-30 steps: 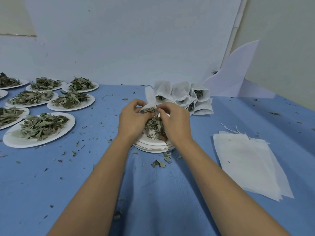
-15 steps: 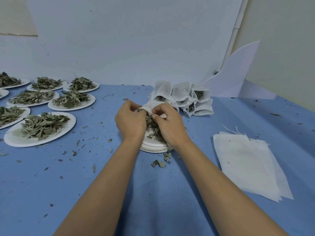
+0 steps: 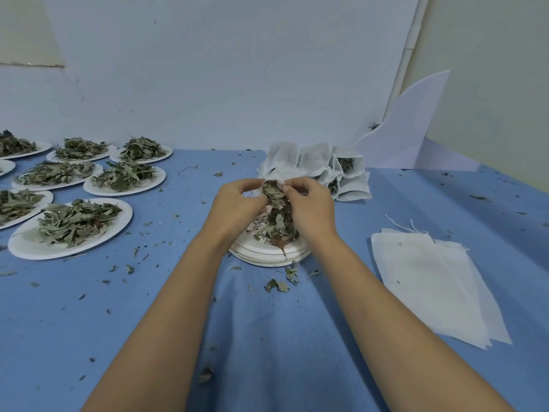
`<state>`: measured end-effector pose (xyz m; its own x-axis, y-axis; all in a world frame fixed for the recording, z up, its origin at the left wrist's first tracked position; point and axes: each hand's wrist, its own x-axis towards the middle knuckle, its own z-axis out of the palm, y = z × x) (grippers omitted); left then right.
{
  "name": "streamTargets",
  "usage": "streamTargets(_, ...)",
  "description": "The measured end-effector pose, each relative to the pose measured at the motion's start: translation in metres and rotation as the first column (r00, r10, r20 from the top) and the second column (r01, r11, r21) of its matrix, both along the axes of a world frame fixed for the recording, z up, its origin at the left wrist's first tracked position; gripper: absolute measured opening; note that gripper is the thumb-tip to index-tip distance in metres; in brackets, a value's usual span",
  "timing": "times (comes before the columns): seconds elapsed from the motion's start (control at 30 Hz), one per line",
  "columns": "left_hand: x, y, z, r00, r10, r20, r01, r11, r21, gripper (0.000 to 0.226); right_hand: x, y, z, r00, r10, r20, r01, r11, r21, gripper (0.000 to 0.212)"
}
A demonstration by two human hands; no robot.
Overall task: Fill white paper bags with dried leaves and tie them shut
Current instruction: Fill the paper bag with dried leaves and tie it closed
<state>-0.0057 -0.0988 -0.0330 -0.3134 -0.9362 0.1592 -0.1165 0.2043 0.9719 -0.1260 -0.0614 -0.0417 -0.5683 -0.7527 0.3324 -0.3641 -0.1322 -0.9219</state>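
A clump of dried leaves hangs between my two hands above a stack of white paper plates. My left hand and my right hand both pinch the top of the clump with curled fingers. A bit of white bag paper shows just behind my fingertips; most of that bag is hidden by my hands. Filled white bags lie in a heap just beyond. A flat pile of empty white bags with strings lies to the right.
Several white plates heaped with dried leaves crowd the left side of the blue table cloth. Leaf crumbs are scattered around. A white board leans against the wall at the back right.
My hands have risen slightly and drawn a little apart. A longer clump of leaves now hangs exposed between them, where the white bag top showed before.
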Motion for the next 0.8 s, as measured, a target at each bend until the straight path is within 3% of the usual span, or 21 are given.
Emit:
streamTargets(0.13,0.001,0.003,-0.003,0.996,0.034,0.082,-0.025,0.995,-0.101,0.044,0.000,0.000,0.001,0.995,0.026,0.097,-0.028,1.000,0.011,0.008)
streamTargets(0.33,0.002,0.001,-0.007,0.973,0.225,0.048,-0.199,0.928,-0.315,0.023,0.011,0.000,0.006,0.983,0.111,0.148,-0.115,0.993,0.017,0.019)
streamTargets(0.53,0.003,0.000,-0.008,0.955,0.296,0.020,-0.272,0.901,-0.337,0.026,0.012,0.004,0.007,0.988,0.036,-0.149,-0.027,0.997,0.067,0.009)
streamTargets(0.67,-0.001,-0.001,-0.009,0.940,0.341,-0.013,-0.326,0.883,-0.338,0.016,0.019,0.005,0.001,0.951,-0.062,-0.303,0.059,0.998,-0.017,0.009)
streamTargets(0.8,-0.004,-0.001,-0.010,0.919,0.391,-0.047,-0.384,0.863,-0.328,0.009,0.024,0.005,-0.002,0.942,-0.026,-0.333,0.002,0.997,-0.072,0.010)
